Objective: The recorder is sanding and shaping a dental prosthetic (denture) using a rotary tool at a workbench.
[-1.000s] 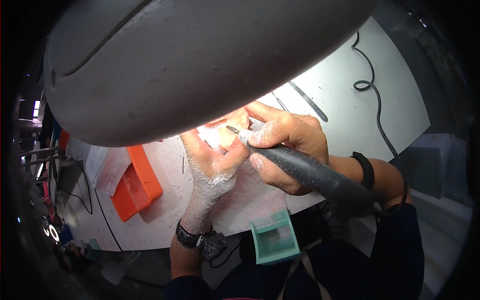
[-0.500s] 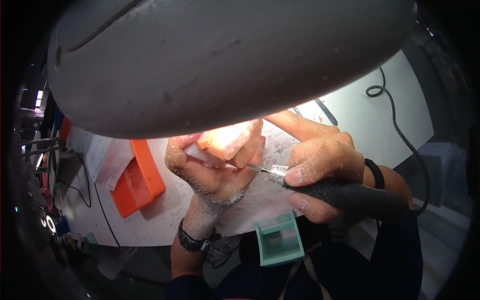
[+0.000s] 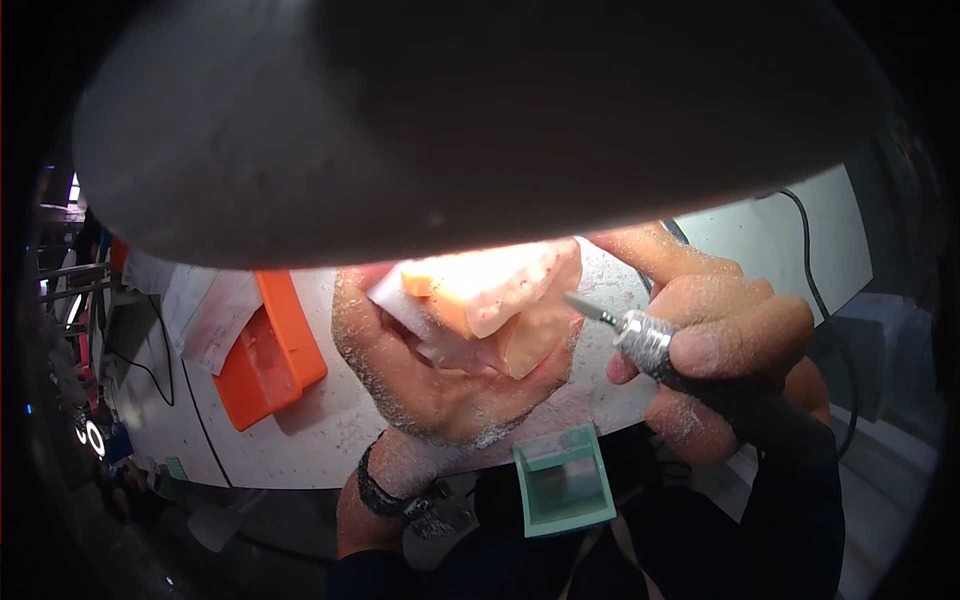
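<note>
My left hand [image 3: 440,405], dusted with white powder, is closed round a pinkish dental model [image 3: 540,335] with an orange part on its left side. Bright lamp light washes out its top. In my right hand [image 3: 735,325] is a rotary grinding handpiece [image 3: 648,342] with a silver collar and a dark body. Its pointed bur [image 3: 588,306] lies just right of the model; whether it touches, I cannot tell. The index finger stretches up toward the lamp's edge, and the other fingers wrap the handpiece.
A big grey lamp head [image 3: 450,160] hangs low over the hands and hides the far table. At left sits an orange tray [image 3: 308,350] with white papers [image 3: 210,315] against it. A green open box [image 3: 568,524] juts from the table's near edge. A black cable [image 3: 810,260] runs at right.
My right hand has drawn the handpiece right and slightly up, off the model's lower edge. The model has turned and shifted a little right in my left hand. The lamp fills more of the view.
</note>
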A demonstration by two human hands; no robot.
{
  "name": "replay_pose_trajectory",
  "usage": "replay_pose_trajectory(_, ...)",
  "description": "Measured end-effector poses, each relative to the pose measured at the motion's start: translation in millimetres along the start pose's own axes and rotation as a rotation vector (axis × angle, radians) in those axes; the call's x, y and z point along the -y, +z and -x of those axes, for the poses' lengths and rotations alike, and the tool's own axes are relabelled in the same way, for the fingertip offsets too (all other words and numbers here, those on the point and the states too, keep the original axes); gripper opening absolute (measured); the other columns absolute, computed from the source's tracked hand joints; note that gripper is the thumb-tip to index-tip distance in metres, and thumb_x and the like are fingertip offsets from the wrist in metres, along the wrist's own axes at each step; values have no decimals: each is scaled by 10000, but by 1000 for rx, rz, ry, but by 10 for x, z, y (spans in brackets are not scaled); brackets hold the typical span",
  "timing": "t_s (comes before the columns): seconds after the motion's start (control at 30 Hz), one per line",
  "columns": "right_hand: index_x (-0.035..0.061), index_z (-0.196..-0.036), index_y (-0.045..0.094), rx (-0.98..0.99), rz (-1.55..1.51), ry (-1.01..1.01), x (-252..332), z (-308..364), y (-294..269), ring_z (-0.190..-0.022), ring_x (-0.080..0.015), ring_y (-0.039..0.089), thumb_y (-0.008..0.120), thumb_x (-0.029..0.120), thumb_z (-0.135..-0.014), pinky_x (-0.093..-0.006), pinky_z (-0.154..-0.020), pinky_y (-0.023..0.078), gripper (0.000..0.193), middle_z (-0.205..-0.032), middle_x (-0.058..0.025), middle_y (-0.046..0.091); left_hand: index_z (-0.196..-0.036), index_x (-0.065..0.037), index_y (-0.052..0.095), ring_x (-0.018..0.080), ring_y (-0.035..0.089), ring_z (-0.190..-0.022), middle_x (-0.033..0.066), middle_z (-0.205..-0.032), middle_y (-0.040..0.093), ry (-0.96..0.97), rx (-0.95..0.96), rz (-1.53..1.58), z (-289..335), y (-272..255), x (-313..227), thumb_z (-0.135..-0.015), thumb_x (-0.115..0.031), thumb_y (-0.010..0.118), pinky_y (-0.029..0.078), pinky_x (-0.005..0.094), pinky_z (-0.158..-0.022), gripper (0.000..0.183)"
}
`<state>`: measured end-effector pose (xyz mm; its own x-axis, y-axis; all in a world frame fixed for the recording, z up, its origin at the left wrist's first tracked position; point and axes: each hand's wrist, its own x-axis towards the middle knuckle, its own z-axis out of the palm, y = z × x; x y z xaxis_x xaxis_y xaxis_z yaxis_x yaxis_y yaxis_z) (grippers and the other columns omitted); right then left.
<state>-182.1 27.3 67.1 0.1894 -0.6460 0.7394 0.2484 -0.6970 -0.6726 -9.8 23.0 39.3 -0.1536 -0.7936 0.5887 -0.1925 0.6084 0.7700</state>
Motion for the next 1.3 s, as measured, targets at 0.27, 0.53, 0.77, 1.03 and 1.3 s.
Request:
replay_pose_trajectory(0.27, -29, -1033, 653, -23, -14, 682, -192, -12, -152, -843, -176, 643, 599, 87, -872, -314, -777, 509, 206, -1046, -153, 657, -1354, -35, 175, 300, 495, -1179, 299, -1340, 374, 115, -37, -133, 33, 82, 98, -641, -71, 810, 441, 428, -997, 955)
replay_pose_trajectory(0.53, -7, -1132, 456, -190, -412, 861, -380, -4, -219, -825, -120, 622, 697, 32, -840, -262, -711, 525, 381, -901, -102, 608, -1316, -85, 213, 305, 402, -1275, 297, -1390, 304, -39, -65, 57, 64, 208, 116, -671, -55, 816, 339, 453, -1082, 883)
replay_pose_trajectory(0.77, -8, -1127, 458, -231, -380, 790, -393, 5, -363, -804, -121, 627, 689, 38, -848, -259, -693, 529, 365, -896, -104, 613, -1233, -134, 305, 339, 461, -1223, 270, -1321, 380, 102, 25, -179, 69, 118, 29, -654, -229, 869, 438, 468, -1003, 814)
replay_pose_trajectory(1.03, -9, -1121, 461, -248, -341, 732, -310, 119, -385, -779, -122, 633, 680, 44, -857, -256, -673, 533, 347, -891, -106, 618, -1175, -182, 335, 289, 533, -1027, 152, -1172, 395, 239, 10, -644, 185, 99, -28, -589, -537, 867, 537, 405, -830, 867)
replay_pose_trajectory(1.3, -9, -1116, 464, -228, -322, 681, -267, 98, -295, -755, -124, 638, 670, 51, -866, -252, -652, 537, 330, -886, -107, 624, -1159, -190, 295, 265, 517, -1025, 149, -1179, 368, 225, 63, -590, 95, -10, -231, -546, -585, 864, 546, 370, -803, 926)
